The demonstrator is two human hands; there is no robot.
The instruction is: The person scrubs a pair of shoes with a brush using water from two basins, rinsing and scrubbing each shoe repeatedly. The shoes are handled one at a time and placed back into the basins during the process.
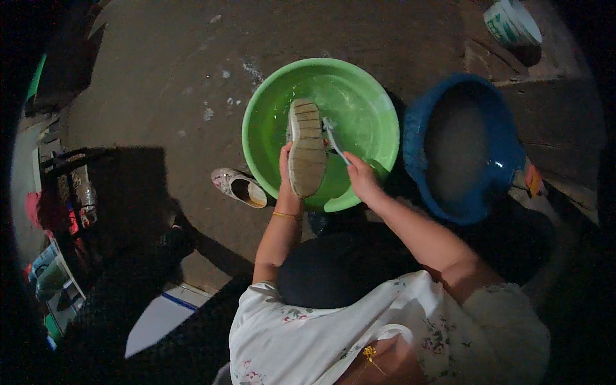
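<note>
Sole up, a pale flat shoe (306,149) is held over the green plastic basin (249,149) by my left hand (285,166). Dark lines cross its worn sole, and its upper is mostly hidden. My right hand (362,177) grips the handle of a small brush (334,140), which looks like a toothbrush; its whitish head is close beside the sole's right edge. Whether the bristles touch the shoe I cannot tell. Shallow water lies in the basin. Another flat shoe (239,187), with a patterned upper, rests upright on the ground against the basin's lower left side.
To the right stands a large blue tub (415,144) holding murky liquid. A white bucket (512,24) is at the far upper right. On the left, a rack (67,274) carries several items in deep shadow. Whitish wet spots (208,113) mark the ground.
</note>
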